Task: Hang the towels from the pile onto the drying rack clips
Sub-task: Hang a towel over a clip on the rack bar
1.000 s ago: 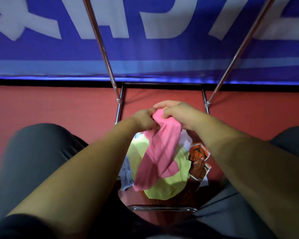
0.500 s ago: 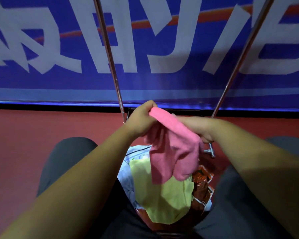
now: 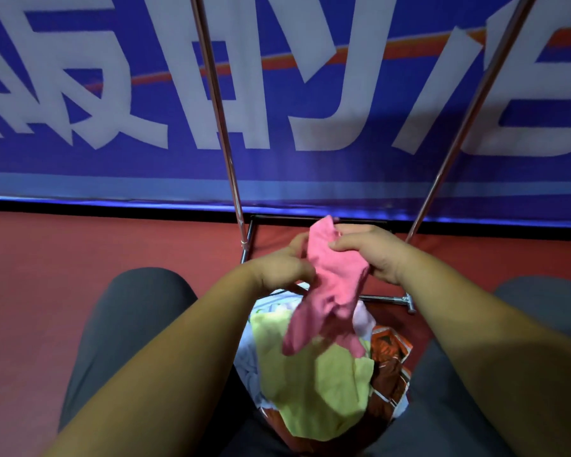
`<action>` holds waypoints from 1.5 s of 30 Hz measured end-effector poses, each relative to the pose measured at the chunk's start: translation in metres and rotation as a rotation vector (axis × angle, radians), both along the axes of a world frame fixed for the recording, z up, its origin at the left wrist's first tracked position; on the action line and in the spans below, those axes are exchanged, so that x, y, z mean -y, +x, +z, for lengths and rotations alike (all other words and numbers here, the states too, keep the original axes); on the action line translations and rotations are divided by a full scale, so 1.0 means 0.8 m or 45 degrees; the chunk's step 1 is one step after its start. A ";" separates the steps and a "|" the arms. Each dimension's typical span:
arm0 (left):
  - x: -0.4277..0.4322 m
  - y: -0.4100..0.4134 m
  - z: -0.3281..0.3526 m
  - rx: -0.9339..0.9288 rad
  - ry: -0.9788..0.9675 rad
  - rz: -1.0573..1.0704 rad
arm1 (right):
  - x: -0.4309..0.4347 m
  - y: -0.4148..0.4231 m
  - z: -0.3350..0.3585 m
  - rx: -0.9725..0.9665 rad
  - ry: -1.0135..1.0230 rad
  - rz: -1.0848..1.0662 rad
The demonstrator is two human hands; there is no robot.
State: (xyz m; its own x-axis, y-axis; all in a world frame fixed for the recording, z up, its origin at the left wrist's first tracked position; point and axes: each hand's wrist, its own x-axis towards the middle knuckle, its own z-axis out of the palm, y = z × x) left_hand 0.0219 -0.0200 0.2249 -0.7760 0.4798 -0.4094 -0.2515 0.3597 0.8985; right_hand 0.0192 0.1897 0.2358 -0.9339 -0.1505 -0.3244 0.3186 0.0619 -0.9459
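Observation:
A pink towel (image 3: 335, 285) hangs bunched between both hands, lifted above the pile. My left hand (image 3: 282, 267) grips its left edge and my right hand (image 3: 373, 252) pinches its upper right part. Below them lies the pile, with a yellow-green towel (image 3: 314, 387) on top, a pale blue one (image 3: 248, 364) at the left and a pale pink one under the hanging cloth. The drying rack shows only as two chrome poles, a left pole (image 3: 218, 110) and a right pole (image 3: 468, 117), rising out of the frame. No clips are in view.
The pile sits in an orange printed bag (image 3: 389, 367) between my knees in grey trousers (image 3: 122, 324). The rack's chrome base bar (image 3: 386, 299) lies on the red floor (image 3: 63, 258). A blue banner with white letters (image 3: 112, 94) stands behind the rack.
Both hands have lifted the pink towel off the pile and shifted their hold on it. My view has tilted upward, showing more of the banner and poles.

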 end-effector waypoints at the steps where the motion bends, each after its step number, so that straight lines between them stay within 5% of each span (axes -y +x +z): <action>1: -0.005 -0.003 -0.005 -0.043 0.019 0.086 | 0.002 0.002 -0.001 -0.012 -0.009 0.026; 6: -0.008 -0.013 -0.018 -0.100 0.001 0.130 | 0.003 0.010 0.000 -0.048 -0.021 0.190; 10: -0.012 -0.017 -0.009 -0.228 -0.065 0.198 | -0.010 -0.001 -0.012 -0.051 -0.051 -0.021; 16: -0.007 -0.028 -0.014 -0.256 0.190 0.575 | -0.029 -0.010 -0.041 0.029 0.230 -0.280; 21: -0.005 -0.027 -0.012 -0.328 0.278 0.538 | -0.019 -0.006 -0.033 0.063 0.440 -0.043; 26: -0.010 -0.025 -0.018 -0.525 0.189 0.423 | -0.002 -0.009 -0.032 -0.011 0.269 0.180; 32: -0.016 -0.021 -0.021 -0.464 0.268 0.431 | 0.005 -0.014 -0.051 -0.010 0.188 0.250; 38: -0.012 -0.031 -0.035 -0.384 -0.020 0.384 | 0.002 -0.027 -0.042 -0.292 0.300 -0.183; 45: 0.011 -0.046 -0.038 -0.551 -0.510 0.113 | -0.054 -0.058 -0.041 -0.450 0.523 -0.875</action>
